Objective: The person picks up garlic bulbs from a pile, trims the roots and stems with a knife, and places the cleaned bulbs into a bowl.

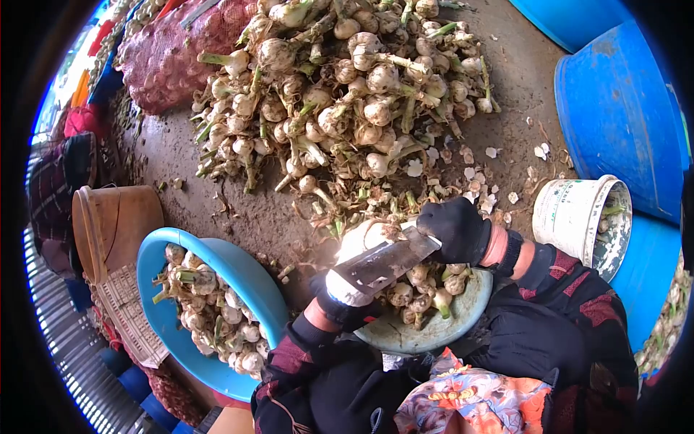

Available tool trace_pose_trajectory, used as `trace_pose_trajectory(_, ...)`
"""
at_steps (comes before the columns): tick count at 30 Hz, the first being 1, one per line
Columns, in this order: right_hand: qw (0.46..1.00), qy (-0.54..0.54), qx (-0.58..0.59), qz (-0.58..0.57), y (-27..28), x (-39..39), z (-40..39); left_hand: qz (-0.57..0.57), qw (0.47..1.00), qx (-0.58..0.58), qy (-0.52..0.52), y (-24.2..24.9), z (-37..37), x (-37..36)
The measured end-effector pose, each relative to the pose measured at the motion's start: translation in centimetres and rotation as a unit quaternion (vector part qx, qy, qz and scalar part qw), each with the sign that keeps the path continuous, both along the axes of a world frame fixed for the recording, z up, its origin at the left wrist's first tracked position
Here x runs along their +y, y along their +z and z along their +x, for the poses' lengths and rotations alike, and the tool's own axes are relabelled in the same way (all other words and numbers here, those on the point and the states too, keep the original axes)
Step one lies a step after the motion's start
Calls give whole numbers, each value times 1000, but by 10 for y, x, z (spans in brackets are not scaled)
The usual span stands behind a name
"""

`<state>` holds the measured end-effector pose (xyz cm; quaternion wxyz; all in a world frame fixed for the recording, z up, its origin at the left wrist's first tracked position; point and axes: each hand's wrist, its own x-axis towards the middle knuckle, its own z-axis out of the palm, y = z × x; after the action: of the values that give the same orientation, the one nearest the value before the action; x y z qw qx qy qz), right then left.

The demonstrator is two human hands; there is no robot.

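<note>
My right hand (459,231), in a black glove, is closed at the right end of a broad flat knife (390,262) with a dirty metal blade. The handle is hidden. The blade slants down to the left, across my left hand (348,291), which wears a white glove with a dark cuff. Fingers of the left hand are mostly behind the blade, closed around a pale garlic bulb (377,234), partly washed out by glare. Directly below the knife sits a shallow pale basin (473,307) with several garlic bulbs (419,296) in it.
A big heap of garlic (340,94) with stems lies ahead on the dirty floor. At left stand a light blue tub (246,267) of garlic and a brown bucket (119,224). A white bucket (567,213) and blue barrel (622,116) are at right; a red mesh sack (170,54) lies behind.
</note>
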<state>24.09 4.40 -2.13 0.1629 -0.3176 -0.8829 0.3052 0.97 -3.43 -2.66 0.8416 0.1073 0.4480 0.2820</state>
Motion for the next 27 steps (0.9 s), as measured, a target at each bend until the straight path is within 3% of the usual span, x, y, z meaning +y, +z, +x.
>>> trace_pose_trajectory(1, 1000, -5, -13, -6, -4, -2, 2, 256, 956, 100, -104, 9, 1, 3)
trace_pose_trajectory(2, 1000, -7, -14, -7, -22, 1, 12, 220, 960, 83, -153, 1, 0, 13)
trace_pose_trajectory(4, 996, -57, -54, -30, -64, 16, 42, 393, 877, 161, -225, 53, 13, 31)
trace_pose_trajectory(5, 985, -103, -127, -51, -57, 15, 51, 435, 871, 141, -179, 43, 13, 28)
trace_pose_trajectory(6, 967, -144, -197, -66, -50, 21, 54, 437, 871, 145, -173, 38, 11, 33)
trace_pose_trajectory(7, 972, -199, -121, -10, -47, 16, 50, 365, 913, 141, -114, 33, 10, 36)
trace_pose_trajectory(8, 971, -202, -126, -19, -41, 4, 45, 287, 947, 135, -58, 32, 10, 34)
trace_pose_trajectory(9, 949, -246, -41, -193, -24, 8, 32, 330, 926, 175, -49, 32, 10, 36)
trace_pose_trajectory(10, 888, -278, 47, -362, -14, 10, 22, 239, 957, 146, 77, 27, 21, 35)
trace_pose_trajectory(11, 835, -281, 72, -467, -14, 5, 19, 210, 967, 65, 132, 29, 22, 32)
trace_pose_trajectory(12, 843, -224, 165, -461, -28, -7, 16, 182, 965, -19, 189, 35, 24, 37)
trace_pose_trajectory(13, 845, -202, 169, -465, -15, -11, 7, 205, 948, -93, 224, 30, 29, 46)
trace_pose_trajectory(14, 846, -181, 172, -472, 0, -15, -2, 114, 930, -106, 333, 35, 44, 40)
trace_pose_trajectory(15, 846, -177, 171, -472, 8, -19, -8, 103, 936, -139, 305, 29, 42, 39)
trace_pose_trajectory(17, 726, -272, 205, -597, 17, -22, -14, 108, 946, -151, 266, 22, 38, 38)
trace_pose_trajectory(18, 727, -270, 204, -597, 12, -20, -9, 109, 945, -150, 268, 22, 35, 38)
trace_pose_trajectory(22, 751, -300, 217, -546, 3, -2, 13, 76, 940, -186, 274, 24, 23, 36)
trace_pose_trajectory(23, 784, -289, 180, -519, 7, 3, 14, 89, 987, -54, 123, 24, 15, 37)
trace_pose_trajectory(24, 814, -278, 141, -490, 12, 5, 16, 99, 991, 78, -36, 24, 12, 37)
trace_pose_trajectory(25, 826, -262, 143, -479, 16, 8, 13, 123, 989, 84, -23, 23, 24, 32)
trace_pose_trajectory(26, 825, -266, 141, -478, 11, 10, 12, 89, 986, 118, -82, 24, 28, 33)
trace_pose_trajectory(27, 861, -262, 119, -420, 4, 12, 12, 60, 990, 109, -63, 21, 28, 33)
